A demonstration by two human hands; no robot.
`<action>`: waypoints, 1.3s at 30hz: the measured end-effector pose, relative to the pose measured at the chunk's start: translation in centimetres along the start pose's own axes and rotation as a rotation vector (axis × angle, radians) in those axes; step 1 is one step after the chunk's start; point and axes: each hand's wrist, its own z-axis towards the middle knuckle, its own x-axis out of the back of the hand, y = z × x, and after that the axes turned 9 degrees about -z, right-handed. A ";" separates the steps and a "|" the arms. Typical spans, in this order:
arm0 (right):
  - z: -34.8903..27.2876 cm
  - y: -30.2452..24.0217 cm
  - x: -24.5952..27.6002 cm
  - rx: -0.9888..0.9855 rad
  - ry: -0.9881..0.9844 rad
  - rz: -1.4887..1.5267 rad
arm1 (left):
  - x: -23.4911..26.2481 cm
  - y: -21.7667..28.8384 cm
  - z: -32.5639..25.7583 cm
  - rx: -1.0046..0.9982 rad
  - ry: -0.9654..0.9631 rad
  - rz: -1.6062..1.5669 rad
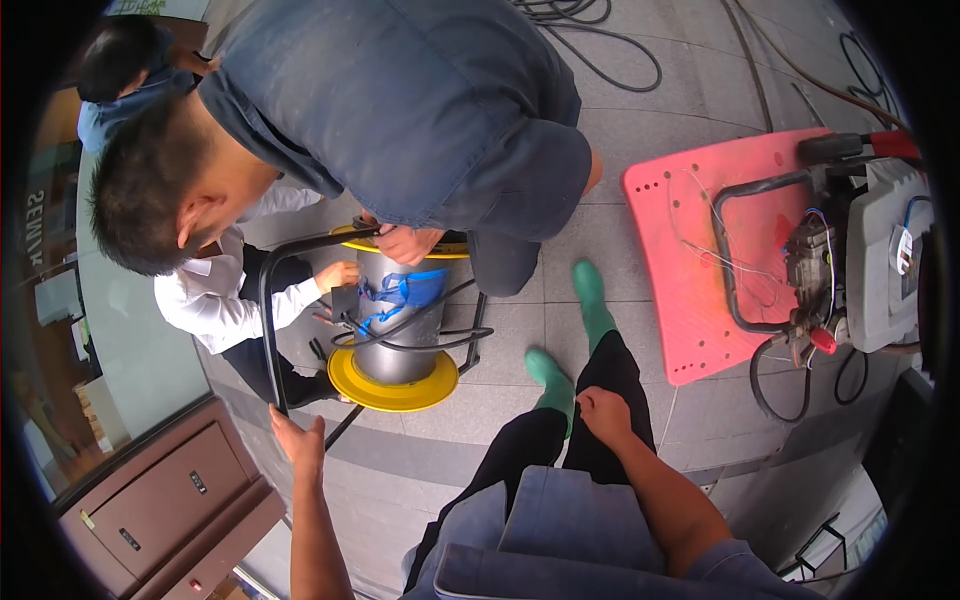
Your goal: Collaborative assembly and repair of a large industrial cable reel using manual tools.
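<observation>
My left hand (299,440) grips the lower end of the black tubular frame (268,310) of a cable reel. The reel has a grey drum (395,365) between yellow flanges (385,398), with black cable (410,347) looped loosely around it and a blue strip of material (415,290) on the drum. A bent-over person in dark blue has a hand (408,243) at the upper flange. Another person in a white shirt reaches a hand (338,276) to a small dark box at the drum. My right hand (605,414) is curled closed by my knee, nothing visible in it.
A red perforated board (690,270) lies on the right, bearing a machine (815,260) with black tubing and loose wires. Black hose coils (600,45) lie on the tiled floor. A brown cabinet (165,490) stands lower left; another person (125,70) is upper left.
</observation>
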 end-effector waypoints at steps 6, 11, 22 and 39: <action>0.0 0.2 -0.2 0.029 0.025 -0.027 | -0.1 0.2 -0.2 0.015 0.002 -0.002; -0.1 0.1 -0.1 0.018 0.018 -0.027 | -0.2 -0.1 -0.1 0.002 0.011 -0.006; 0.1 0.2 0.1 0.001 -0.001 -0.016 | -0.4 -0.7 0.3 0.000 0.031 0.011; 0.2 0.1 0.7 -0.007 0.005 -0.022 | -0.3 -0.4 0.3 0.003 0.032 -0.001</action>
